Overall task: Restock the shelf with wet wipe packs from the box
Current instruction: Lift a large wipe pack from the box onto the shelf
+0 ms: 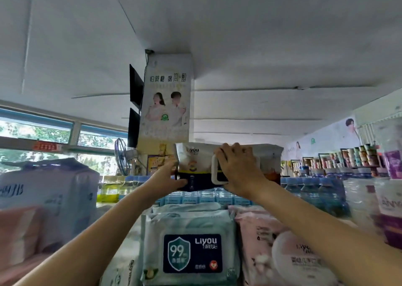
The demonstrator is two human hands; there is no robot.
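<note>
Wipe pack (195, 161), soft and probably light, is gripped at both ends by left hand (171, 177) and right hand (237, 170).

Location type: retail shop. Indicators: stacked wet wipe packs (191, 248) near centre; shrink-wrapped bottled water (313, 190) beyond them; far-right shelves (352, 155) of small packaged goods; advertising poster (166, 98) on a pillar; bulk tissue packs (50, 194) at left.
</note>
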